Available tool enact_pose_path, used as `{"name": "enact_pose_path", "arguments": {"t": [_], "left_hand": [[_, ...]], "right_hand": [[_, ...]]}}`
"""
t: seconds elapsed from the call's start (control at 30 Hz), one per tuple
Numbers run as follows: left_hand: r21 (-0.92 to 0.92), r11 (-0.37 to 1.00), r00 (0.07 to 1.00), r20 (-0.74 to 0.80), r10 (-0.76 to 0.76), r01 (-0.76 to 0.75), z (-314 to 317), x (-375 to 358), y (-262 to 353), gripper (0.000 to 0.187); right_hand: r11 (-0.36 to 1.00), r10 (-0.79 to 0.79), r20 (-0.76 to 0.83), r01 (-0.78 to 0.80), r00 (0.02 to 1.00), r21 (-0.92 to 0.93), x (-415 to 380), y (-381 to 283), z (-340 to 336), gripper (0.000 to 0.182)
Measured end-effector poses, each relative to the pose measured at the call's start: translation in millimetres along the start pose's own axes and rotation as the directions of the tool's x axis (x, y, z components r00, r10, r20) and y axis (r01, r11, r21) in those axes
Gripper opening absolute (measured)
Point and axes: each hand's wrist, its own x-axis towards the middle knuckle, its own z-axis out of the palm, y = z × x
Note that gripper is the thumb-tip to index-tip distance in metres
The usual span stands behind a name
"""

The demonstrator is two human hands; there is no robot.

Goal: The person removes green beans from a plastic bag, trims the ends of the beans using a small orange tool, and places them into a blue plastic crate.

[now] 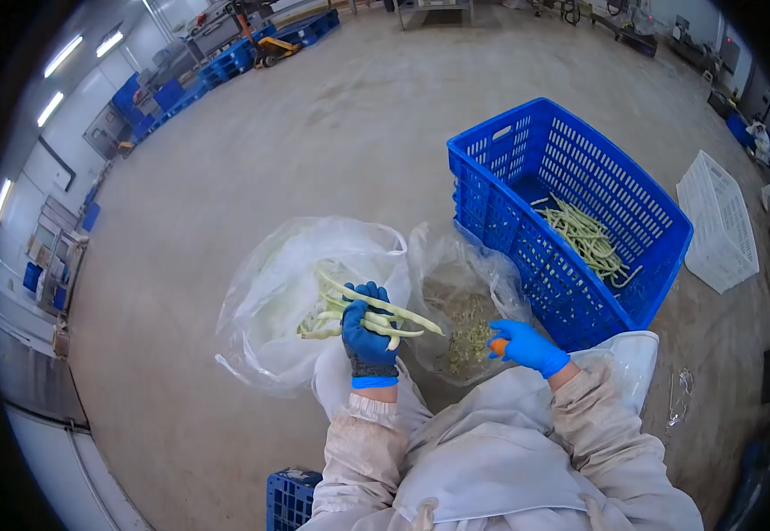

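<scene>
So here the left hand, in a blue glove, is clenched around a small bunch of long pale green beans, held just above the clear plastic bag on the left, which looks like it has more beans down inside it, though the plastic is too crinkly to say how many. The right hand, also gloved in blue, is closed on something small and orange, maybe a little knife or peeler handle, can't really tell what it is. It sits right at the edge of the second clear bag, the one in the middle, and that bag has a layer of small greenish bits at the bottom, which I'd guess are trimmed ends. To the right on the floor is a blue plastic crate with a modest pile of beans lying across its bottom, nowhere near full. Going by that, I'd say the work is fairly early to middling: some beans are done and in the crate, a bunch is in hand, and the left bag seems to have plenty left. A white crate lies further off on the floor.
</scene>
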Motion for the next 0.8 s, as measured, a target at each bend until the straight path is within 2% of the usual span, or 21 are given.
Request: {"name": "enact_pose_path", "arguments": {"t": [0.03, 0.1, 0.17, 0.2, 0.43, 0.53, 0.6, 0.63, 0.7, 0.73, 0.77, 0.8], "left_hand": [[0.0, 1.0, 1.0, -0.003, -0.002, 0.002, 0, -2, -2, 0.038], [0.004, 1.0, 1.0, -0.009, -0.02, 0.02, 1, -3, -3, 0.04], [0.013, 1.0, 1.0, 0.005, -0.023, 0.022, 5, -4, -6, 0.04], [0.023, 1.0, 1.0, 0.014, -0.015, 0.015, 6, -6, -8, 0.041], [0.067, 0.997, 0.998, 0.045, -0.037, 0.034, 7, -9, -19, 0.041], [0.066, 0.996, 0.998, 0.011, -0.058, 0.058, 9, -10, -16, 0.042], [0.133, 0.988, 0.997, 0.018, -0.075, 0.072, 4, -10, -18, 0.041], [0.135, 0.988, 0.997, 0.017, -0.075, 0.072, 4, -11, -20, 0.041], [0.166, 0.96, 0.971, -0.127, -0.204, 0.223, 4, -14, -23, 0.039], [0.14, 0.888, 0.887, 0.099, -0.452, 0.437, 3, -13, -15, 0.037], [0.194, 0.827, 0.835, 0.058, -0.547, 0.528, 4, -25, -28, 0.033], [0.235, 0.803, 0.815, 0.065, -0.576, 0.548, 6, -27, -31, 0.033]], "right_hand": [[1.0, 0.004, 0.0, -0.004, 1.0, 0.001, -7, -22, 7, 0.045], [0.986, -0.036, 0.01, 0.034, 0.999, 0.165, -21, -69, 19, 0.042], [0.981, -0.064, 0.036, 0.057, 0.997, 0.188, -22, -84, 32, 0.038], [0.975, -0.095, 0.071, 0.078, 0.993, 0.21, -23, -87, 36, 0.034], [0.931, -0.041, 0.024, 0.03, 0.999, 0.364, -15, -83, 46, 0.021], [0.921, -0.068, -0.068, 0.089, 0.995, 0.379, -18, -82, 52, 0.019], [0.947, -0.236, -0.11, 0.254, 0.966, 0.195, -22, -78, 49, 0.017], [0.947, -0.236, -0.109, 0.253, 0.966, 0.197, -30, -83, 48, 0.017], [0.95, -0.313, 0.027, 0.312, 0.949, 0.029, -49, -98, 45, 0.015], [0.95, -0.313, 0.029, 0.312, 0.949, 0.032, -51, -95, 41, 0.015], [0.82, -0.513, 0.162, 0.537, 0.843, -0.197, -55, -90, 37, 0.014], [0.587, -0.639, 0.333, 0.719, 0.694, -0.373, -58, -88, 33, 0.015]]}}
